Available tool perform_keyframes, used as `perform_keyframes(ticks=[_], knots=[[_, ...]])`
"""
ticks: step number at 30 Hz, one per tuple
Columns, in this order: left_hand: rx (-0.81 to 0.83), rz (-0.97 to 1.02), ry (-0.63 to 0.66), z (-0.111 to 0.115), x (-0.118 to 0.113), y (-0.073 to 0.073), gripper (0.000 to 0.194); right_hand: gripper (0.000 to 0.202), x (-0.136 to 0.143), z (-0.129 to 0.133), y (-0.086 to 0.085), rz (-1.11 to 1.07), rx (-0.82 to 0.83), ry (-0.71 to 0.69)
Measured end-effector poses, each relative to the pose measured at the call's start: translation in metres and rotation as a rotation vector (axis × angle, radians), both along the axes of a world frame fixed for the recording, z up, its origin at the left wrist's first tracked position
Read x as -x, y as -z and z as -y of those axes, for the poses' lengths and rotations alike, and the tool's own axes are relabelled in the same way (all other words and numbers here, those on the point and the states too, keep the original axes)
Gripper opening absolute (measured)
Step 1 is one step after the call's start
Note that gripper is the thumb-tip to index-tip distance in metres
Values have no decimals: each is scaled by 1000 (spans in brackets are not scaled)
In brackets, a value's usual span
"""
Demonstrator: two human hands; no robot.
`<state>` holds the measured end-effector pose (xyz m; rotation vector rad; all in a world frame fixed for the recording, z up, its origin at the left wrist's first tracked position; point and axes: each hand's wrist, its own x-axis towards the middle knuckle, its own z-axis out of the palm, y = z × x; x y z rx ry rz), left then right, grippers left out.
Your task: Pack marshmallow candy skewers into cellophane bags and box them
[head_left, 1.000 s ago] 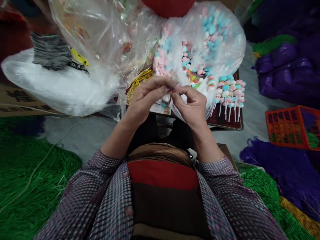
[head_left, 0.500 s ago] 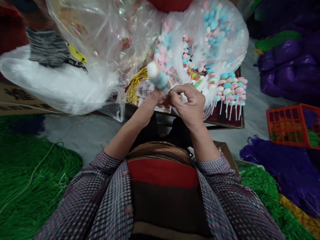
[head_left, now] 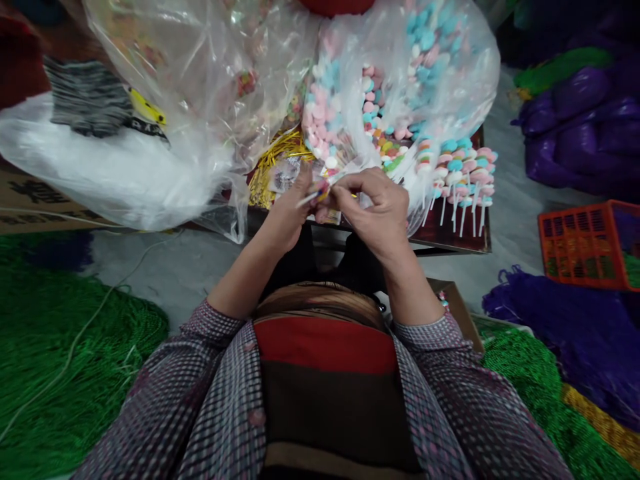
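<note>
My left hand [head_left: 296, 208] is closed around a thin white stick [head_left: 309, 197] that points to the left, with small coloured bits at its inner end. Right beside it my right hand [head_left: 374, 205] is closed, thumb and forefinger pinched close to those bits; what lies in the pinch is too small to make out. Behind the hands are a bunch of gold twist ties [head_left: 267, 170] and clear printed wrappers [head_left: 287, 175]. To the right of my right hand lie several marshmallow skewers [head_left: 463, 170] with white sticks over the table edge.
A clear bag of pastel marshmallows [head_left: 430, 60] and a bag of coloured candy [head_left: 200, 73] cover the table's back. A white plastic bag [head_left: 115, 173] with a grey glove [head_left: 87, 97] lies left. Green netting [head_left: 65, 347], purple netting [head_left: 565, 340] and an orange crate [head_left: 575, 247] are around.
The pastel marshmallow stick that stood up blurred above my hands no longer shows there. A white stick now points left from my left hand. Both hands stay close together.
</note>
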<state>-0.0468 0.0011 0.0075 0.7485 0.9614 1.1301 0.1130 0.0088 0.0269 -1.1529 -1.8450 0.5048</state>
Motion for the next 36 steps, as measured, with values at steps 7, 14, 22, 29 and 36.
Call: perform_keyframes(ticks=[7,14,22,29,36], knots=[[-153,35,165,-5,-3,25,38,18,-3,15,-4,95,-72,-171],[-292,105,-1,3,9,-7,26,19,-16,16,8,146,30,-249],[-264,-133,150,16,-18,4,70,18,-25,15,0,-28,-44,101],[-147,33,231,0,-23,14,49,16,-43,38,23,-177,90,-154],[-647,-91,600,14,-39,7,13,34,-87,60,47,-599,640,-148]])
